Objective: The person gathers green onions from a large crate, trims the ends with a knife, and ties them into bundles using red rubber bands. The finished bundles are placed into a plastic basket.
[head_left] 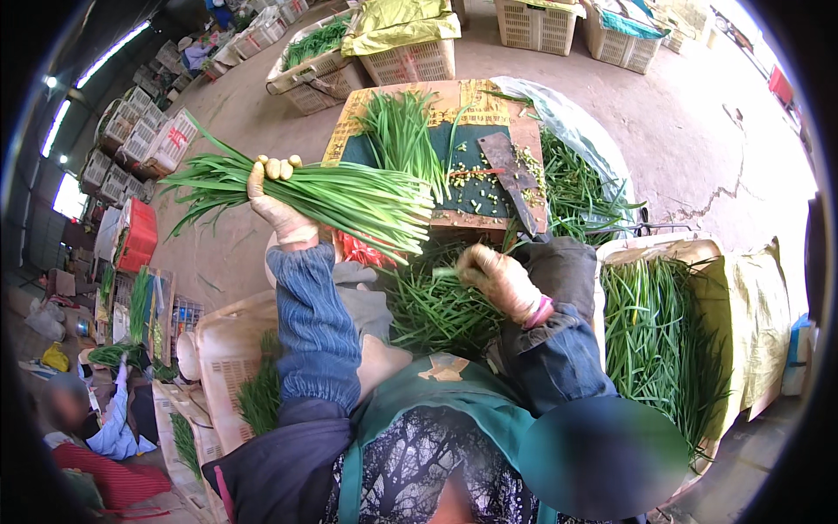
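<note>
Up at the left, the left hand (pixel 278 203) was clenched round a chive bundle (pixel 340 199), held level with the cut ends pointing right, over the near edge of the chopping board (pixel 410 98). The right hand (pixel 496 278) pinched a few loose stalks (pixel 436 306) low in the pile before the body. As I judge it, the grip sat far from the cut ends, so those could splay or slip out. A cleaver (pixel 511 175) lay on the board just beyond the bundle's ends; a careless reach there risked a cut.
</note>
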A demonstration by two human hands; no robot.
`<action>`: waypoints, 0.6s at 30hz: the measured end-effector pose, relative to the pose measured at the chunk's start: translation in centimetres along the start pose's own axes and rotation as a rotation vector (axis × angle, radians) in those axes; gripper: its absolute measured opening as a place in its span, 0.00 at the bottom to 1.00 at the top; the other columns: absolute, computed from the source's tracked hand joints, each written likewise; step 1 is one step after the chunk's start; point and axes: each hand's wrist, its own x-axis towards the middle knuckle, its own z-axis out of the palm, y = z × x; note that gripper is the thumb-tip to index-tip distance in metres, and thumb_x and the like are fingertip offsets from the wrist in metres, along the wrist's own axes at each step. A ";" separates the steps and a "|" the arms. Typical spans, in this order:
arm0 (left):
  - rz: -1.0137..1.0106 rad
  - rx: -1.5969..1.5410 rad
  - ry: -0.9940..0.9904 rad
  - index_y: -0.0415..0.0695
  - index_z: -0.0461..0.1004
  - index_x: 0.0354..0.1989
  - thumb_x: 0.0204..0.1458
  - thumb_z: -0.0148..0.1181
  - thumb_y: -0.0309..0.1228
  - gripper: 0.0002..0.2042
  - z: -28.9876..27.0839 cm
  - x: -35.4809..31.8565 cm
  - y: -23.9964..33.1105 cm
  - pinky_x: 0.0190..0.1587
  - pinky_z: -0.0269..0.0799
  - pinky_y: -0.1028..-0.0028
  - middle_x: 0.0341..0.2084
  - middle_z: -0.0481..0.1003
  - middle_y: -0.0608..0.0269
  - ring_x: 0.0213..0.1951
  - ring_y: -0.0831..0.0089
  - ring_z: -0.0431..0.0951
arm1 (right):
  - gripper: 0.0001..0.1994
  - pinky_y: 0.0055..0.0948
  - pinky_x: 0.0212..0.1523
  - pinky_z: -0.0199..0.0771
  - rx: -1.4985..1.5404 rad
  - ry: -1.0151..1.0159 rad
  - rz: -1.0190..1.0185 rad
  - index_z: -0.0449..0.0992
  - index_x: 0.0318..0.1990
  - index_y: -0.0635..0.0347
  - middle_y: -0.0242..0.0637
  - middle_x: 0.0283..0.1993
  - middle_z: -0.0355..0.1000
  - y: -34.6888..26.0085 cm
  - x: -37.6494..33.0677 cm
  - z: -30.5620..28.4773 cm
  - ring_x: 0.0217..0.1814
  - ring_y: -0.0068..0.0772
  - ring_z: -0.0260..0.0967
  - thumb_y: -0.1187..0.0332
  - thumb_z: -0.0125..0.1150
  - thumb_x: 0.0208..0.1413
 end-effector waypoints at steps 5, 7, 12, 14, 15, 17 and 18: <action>0.046 0.086 0.090 0.46 0.68 0.32 0.57 0.55 0.31 0.04 1.9 -0.3 -0.2 0.43 0.71 0.67 0.19 0.62 0.72 0.24 0.75 0.64 | 0.18 0.39 0.38 0.74 -0.439 0.311 -0.232 0.74 0.48 0.47 0.34 0.37 0.74 -3.8 -0.6 0.5 0.37 0.43 0.74 0.66 0.69 0.48; 0.038 0.137 0.114 0.46 0.69 0.33 0.56 0.55 0.31 0.04 2.5 -0.7 -0.6 0.43 0.70 0.67 0.19 0.63 0.72 0.24 0.75 0.64 | 0.23 0.34 0.34 0.74 -0.429 0.373 -0.294 0.75 0.51 0.46 0.33 0.37 0.72 -6.5 0.6 1.2 0.34 0.38 0.73 0.65 0.74 0.44; -0.010 0.268 0.144 0.45 0.70 0.35 0.56 0.58 0.32 0.05 5.7 -2.7 -2.1 0.45 0.72 0.66 0.20 0.64 0.71 0.25 0.76 0.66 | 0.13 0.42 0.32 0.74 -0.542 0.292 -0.271 0.71 0.44 0.51 0.39 0.36 0.70 -7.2 4.8 4.0 0.36 0.44 0.74 0.66 0.64 0.52; -0.045 0.291 0.157 0.45 0.70 0.33 0.55 0.60 0.31 0.05 6.3 -2.8 -2.9 0.44 0.71 0.66 0.20 0.66 0.71 0.24 0.75 0.67 | 0.10 0.40 0.30 0.74 -0.461 0.363 -0.246 0.72 0.40 0.50 0.38 0.35 0.70 -6.1 5.1 4.2 0.33 0.45 0.74 0.70 0.64 0.50; -0.024 0.320 0.142 0.45 0.71 0.31 0.53 0.61 0.30 0.05 6.5 -2.9 -3.2 0.41 0.70 0.68 0.20 0.68 0.70 0.24 0.75 0.69 | 0.09 0.39 0.29 0.74 -0.417 0.393 -0.230 0.72 0.38 0.50 0.37 0.34 0.70 -5.8 4.9 4.1 0.31 0.45 0.74 0.72 0.65 0.50; -0.030 0.350 0.159 0.45 0.71 0.29 0.53 0.61 0.29 0.05 6.3 -2.4 -3.4 0.40 0.70 0.69 0.19 0.68 0.69 0.23 0.74 0.69 | 0.07 0.39 0.27 0.74 -0.434 0.372 -0.268 0.72 0.35 0.51 0.37 0.33 0.70 -5.4 4.4 3.8 0.29 0.45 0.73 0.72 0.63 0.50; -0.042 0.341 0.173 0.45 0.71 0.29 0.53 0.61 0.29 0.05 6.5 -2.1 -3.2 0.41 0.71 0.68 0.20 0.68 0.69 0.24 0.74 0.69 | 0.06 0.40 0.27 0.74 -0.414 0.334 -0.295 0.72 0.35 0.52 0.38 0.33 0.70 -4.8 3.9 3.6 0.30 0.45 0.73 0.72 0.62 0.51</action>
